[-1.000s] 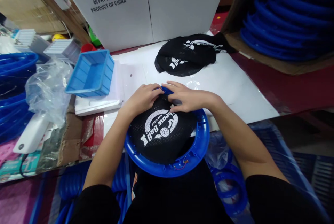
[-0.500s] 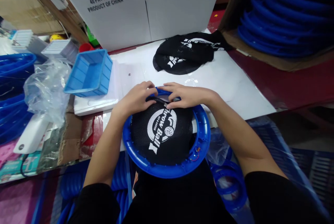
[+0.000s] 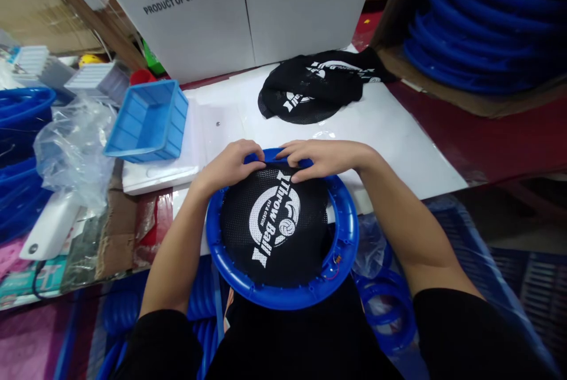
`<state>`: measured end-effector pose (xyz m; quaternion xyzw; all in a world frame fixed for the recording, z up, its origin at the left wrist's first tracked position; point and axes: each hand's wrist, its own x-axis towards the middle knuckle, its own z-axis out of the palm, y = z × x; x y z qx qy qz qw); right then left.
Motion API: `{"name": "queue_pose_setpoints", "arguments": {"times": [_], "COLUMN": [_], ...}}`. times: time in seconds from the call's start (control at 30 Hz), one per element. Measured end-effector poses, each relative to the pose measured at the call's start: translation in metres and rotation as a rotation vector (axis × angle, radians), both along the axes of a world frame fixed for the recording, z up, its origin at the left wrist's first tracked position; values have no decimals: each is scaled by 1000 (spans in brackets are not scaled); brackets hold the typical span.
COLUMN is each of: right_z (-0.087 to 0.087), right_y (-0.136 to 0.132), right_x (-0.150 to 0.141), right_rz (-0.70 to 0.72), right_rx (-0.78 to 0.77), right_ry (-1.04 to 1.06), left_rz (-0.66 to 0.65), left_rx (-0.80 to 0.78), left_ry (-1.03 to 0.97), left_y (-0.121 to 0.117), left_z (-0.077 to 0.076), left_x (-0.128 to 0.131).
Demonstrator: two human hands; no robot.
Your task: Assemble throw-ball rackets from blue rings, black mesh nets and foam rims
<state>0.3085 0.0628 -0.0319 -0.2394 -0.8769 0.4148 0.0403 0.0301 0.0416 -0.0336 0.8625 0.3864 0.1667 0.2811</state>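
Note:
A blue plastic ring [image 3: 343, 232] lies at the near edge of the white table top, partly over my lap. A black mesh net [image 3: 274, 223] printed "Throw Ball" is spread inside it. My left hand [image 3: 233, 164] and my right hand [image 3: 321, 158] meet at the ring's far rim. Both have fingers curled and pressed onto the net's top edge, pinching it against the rim. A small red wire shows at the ring's lower right.
A pile of black nets [image 3: 316, 87] lies further back on the white sheet [image 3: 398, 132]. A blue tray [image 3: 148, 120] and crumpled clear plastic [image 3: 73, 149] sit left. White cartons [image 3: 230, 7] stand behind. A cardboard box of blue rings [image 3: 482, 25] is right.
The net has turned and spread flatter inside the ring, its logo now more upright. Both hands shifted slightly away from me along the far rim, still pressing the net's edge.

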Motion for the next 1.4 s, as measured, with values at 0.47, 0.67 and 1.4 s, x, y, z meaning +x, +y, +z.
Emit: {"name": "queue_pose_setpoints", "arguments": {"times": [0.47,0.67,1.4], "right_z": [-2,-6,-8], "right_y": [10,11,-1], "right_x": [5,3,-7], "right_rz": [-289,-287,-189], "right_rx": [-67,4,-50], "right_ry": [97,87,35], "left_rz": [172,180,172], "left_rx": [-225,-286,-200], "left_ry": [-235,-321,-263], "left_y": [11,17,17], "left_z": [-19,-23,-27], "left_x": [3,5,8]}}
